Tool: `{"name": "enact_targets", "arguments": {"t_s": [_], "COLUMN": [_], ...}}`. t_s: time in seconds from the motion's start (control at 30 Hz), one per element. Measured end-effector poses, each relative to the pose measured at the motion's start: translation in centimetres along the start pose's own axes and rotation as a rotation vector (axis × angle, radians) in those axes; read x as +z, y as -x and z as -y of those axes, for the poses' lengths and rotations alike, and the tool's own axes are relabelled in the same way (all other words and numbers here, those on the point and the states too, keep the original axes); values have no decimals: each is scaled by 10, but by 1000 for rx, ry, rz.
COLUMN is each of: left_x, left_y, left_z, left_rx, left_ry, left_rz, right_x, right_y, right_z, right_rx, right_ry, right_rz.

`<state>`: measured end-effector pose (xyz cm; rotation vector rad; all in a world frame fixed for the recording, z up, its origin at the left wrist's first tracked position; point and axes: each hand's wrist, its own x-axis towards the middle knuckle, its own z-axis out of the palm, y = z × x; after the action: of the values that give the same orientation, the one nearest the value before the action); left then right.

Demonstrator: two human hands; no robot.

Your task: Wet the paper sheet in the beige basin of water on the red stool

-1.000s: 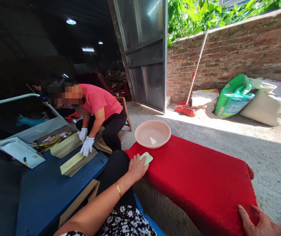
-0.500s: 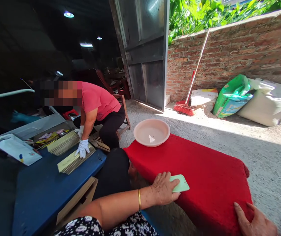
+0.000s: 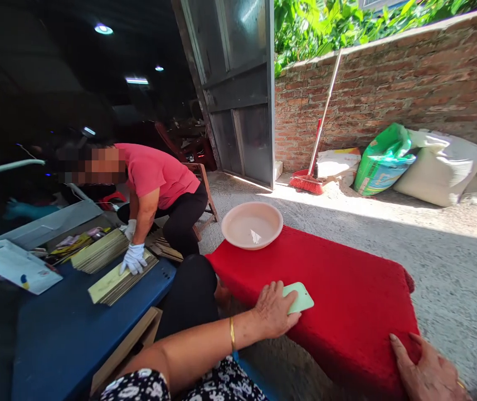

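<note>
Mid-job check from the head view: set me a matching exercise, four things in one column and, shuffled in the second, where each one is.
Things
1. Flat pale green piece with rounded corners
2. Round pale pink basin
3. Red-bristled broom with a long pale handle
4. Stacked flat yellowish strips

Places
A. Leaning at the red-brown brick wall
B. On the blue tabletop
C. In the wearer's bare left hand
D. At the far left corner of the red fabric

Pairs: 1-C, 2-D, 3-A, 4-B

Sunlit foliage, murky interior.
</note>
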<state>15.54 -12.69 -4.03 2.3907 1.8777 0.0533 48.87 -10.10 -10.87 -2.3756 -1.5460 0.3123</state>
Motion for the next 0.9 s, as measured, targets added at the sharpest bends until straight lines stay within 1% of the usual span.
{"name": "enact_targets", "arguments": {"t_s": [0.07,0.13,0.17,0.2,0.23,0.27,0.33,0.47,0.53,0.6,0.63,0.67,0.7,0.73,0.8,0.9], "left_x": [11,19,22,23,23,22,16,-3,-11,-16,-17,-18,-18,-17,-13,0], "left_y": [-12,-22,-25,-28,-30,-31,-29,-9,5,17,21,22,22,19,8,-12], "left_z": [-39,-68,-76,-80,-78,-70,-42,44,84,108,113,112,106,95,61,-3], "left_rx": [184,330,374,392,381,342,195,-203,-373,-481,-506,-511,-495,-457,-322,-26], "left_ry": [7,-1,-7,-9,-7,-3,7,-43,-91,-123,-129,-125,-114,-96,-49,7], "left_rz": [-16,-25,-22,-15,-5,4,21,38,38,36,34,31,28,24,21,23], "right_x": [-3,-5,-6,-7,-7,-7,-5,2,4,5,4,3,2,2,3,8], "right_y": [2,5,6,6,7,7,7,5,4,3,3,4,4,4,4,4], "right_z": [3,5,6,7,7,7,6,1,0,0,1,2,2,2,1,-4], "right_rx": [21,21,22,20,16,13,3,21,32,19,11,7,3,2,10,7], "right_ry": [20,22,18,15,12,11,14,3,-3,6,11,13,10,3,-10,-51], "right_rz": [7,14,20,26,29,28,20,-3,6,21,24,24,22,18,0,-45]}}
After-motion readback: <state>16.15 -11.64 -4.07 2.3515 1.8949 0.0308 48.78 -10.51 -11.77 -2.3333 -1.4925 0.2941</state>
